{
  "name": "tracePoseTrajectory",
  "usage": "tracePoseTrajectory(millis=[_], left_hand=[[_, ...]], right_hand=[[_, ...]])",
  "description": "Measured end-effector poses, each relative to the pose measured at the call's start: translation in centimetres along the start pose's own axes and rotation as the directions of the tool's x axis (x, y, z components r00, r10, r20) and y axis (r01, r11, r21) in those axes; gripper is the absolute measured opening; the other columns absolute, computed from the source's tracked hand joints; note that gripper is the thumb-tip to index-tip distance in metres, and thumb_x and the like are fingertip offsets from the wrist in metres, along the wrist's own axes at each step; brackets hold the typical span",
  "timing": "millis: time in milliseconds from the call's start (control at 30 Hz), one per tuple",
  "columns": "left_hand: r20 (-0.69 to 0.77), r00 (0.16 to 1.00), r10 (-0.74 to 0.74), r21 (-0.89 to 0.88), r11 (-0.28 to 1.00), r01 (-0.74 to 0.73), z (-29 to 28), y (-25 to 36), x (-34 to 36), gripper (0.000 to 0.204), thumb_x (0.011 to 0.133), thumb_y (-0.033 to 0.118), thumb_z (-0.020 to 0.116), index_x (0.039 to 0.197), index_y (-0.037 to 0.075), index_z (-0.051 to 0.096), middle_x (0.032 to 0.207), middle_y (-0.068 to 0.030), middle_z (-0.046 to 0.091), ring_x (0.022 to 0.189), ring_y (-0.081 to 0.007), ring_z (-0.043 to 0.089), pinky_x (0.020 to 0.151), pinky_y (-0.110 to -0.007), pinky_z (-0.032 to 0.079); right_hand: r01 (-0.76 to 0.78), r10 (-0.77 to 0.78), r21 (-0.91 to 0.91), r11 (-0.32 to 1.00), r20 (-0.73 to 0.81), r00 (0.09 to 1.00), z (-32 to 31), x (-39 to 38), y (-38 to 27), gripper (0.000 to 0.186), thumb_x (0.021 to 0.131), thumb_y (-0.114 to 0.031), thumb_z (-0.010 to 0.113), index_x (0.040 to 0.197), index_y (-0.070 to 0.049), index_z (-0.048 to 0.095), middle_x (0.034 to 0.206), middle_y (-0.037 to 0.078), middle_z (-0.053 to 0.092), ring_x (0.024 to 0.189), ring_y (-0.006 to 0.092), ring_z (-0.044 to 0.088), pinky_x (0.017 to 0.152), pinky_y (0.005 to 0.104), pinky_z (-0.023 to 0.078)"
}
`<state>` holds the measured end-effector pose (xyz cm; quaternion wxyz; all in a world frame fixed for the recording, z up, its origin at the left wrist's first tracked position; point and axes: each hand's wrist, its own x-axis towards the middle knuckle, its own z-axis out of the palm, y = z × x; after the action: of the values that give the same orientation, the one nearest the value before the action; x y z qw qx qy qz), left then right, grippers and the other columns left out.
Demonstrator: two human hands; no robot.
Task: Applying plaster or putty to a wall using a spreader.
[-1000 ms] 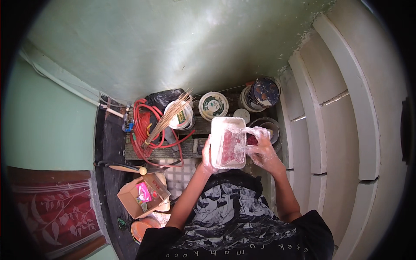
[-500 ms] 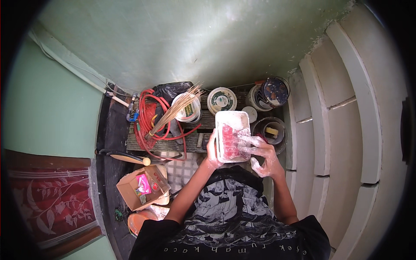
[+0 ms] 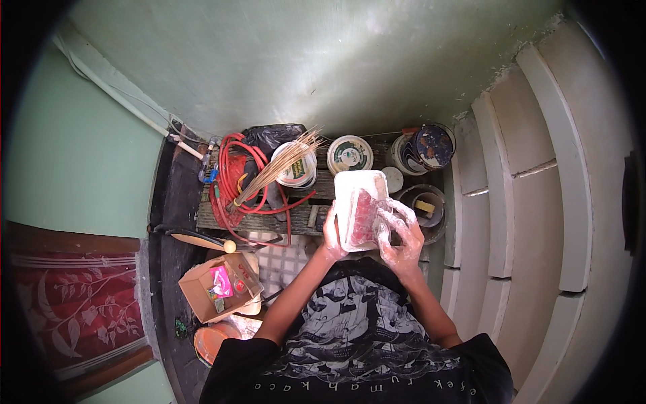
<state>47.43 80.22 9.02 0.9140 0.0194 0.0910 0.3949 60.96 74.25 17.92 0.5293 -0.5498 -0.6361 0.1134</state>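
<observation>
A white rectangular tray (image 3: 362, 180) is held out in front of my chest, with my left hand (image 3: 332, 232) closed around its left edge. In the tray lies a reddish, ridged slab (image 3: 363, 219) dusted with white powder; its exact kind cannot be made out. My right hand (image 3: 402, 236) is coated in white powder. Its bent fingers and thumb grip the slab's right edge, which they partly hide.
Behind the tray, a wooden bench (image 3: 323, 185) carries a coiled red hose (image 3: 232, 151), a bundle of thin sticks (image 3: 279, 168) and several buckets (image 3: 350, 155). A cardboard box (image 3: 202, 296) stands at left, near an orange bucket (image 3: 212, 343). Pale ledges (image 3: 501, 188) line the right.
My right hand's fingers have gone from lying spread across the slab to bending at its right edge. The slab now looks narrower and slanted. The left hand keeps holding the tray.
</observation>
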Motion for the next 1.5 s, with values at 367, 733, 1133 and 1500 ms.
tracePoseTrajectory(millis=[367,733,1133,1500], left_hand=[[-0.097,0.986,0.139,0.151,0.981,-0.123,0.0,-0.5,0.0,0.056,0.096,0.045,0.034,0.137,0.006,0.04,0.129,-0.0132,0.052,0.117,-0.0282,0.052,0.101,-0.044,0.04],[-0.065,0.994,0.087,0.114,0.99,-0.08,-0.5,-0.2,0.4,0.061,0.096,0.049,0.033,0.136,0.005,0.04,0.13,-0.0151,0.051,0.117,-0.0296,0.053,0.1,-0.045,0.042],[-0.064,0.993,0.099,0.169,0.982,-0.087,-3.0,-0.7,0.3,0.06,0.096,0.047,0.034,0.137,0.003,0.038,0.132,-0.0141,0.05,0.118,-0.0287,0.052,0.103,-0.043,0.039],[-0.023,0.998,0.055,0.207,0.977,-0.049,-3.8,-0.5,0.5,0.059,0.098,0.045,0.031,0.143,0.008,0.03,0.137,-0.011,0.045,0.122,-0.0261,0.048,0.105,-0.041,0.035]], right_hand=[[-0.415,0.384,0.249,0.875,0.165,0.909,1.7,-1.0,0.0,0.043,0.076,0.003,0.067,0.118,0.006,0.055,0.1,0.009,0.063,0.09,0.0108,0.058,0.08,0.0269,0.049],[-0.568,0.562,0.384,0.728,0.141,0.815,2.1,-1.2,2.0,0.032,0.084,0.0,0.064,0.115,0.007,0.058,0.102,0.006,0.065,0.09,0.0101,0.06,0.083,0.0247,0.048],[-0.457,0.481,0.234,0.858,-0.051,0.875,2.3,-0.6,1.6,0.042,0.069,0.002,0.067,0.11,0.009,0.06,0.096,0.016,0.068,0.087,0.0163,0.065,0.078,0.0291,0.051],[-0.42,0.407,0.17,0.892,0.107,0.907,4.3,-1.1,0.4,0.033,0.073,0.003,0.068,0.105,0.01,0.061,0.089,0.012,0.069,0.079,0.0113,0.064,0.069,0.026,0.052]])
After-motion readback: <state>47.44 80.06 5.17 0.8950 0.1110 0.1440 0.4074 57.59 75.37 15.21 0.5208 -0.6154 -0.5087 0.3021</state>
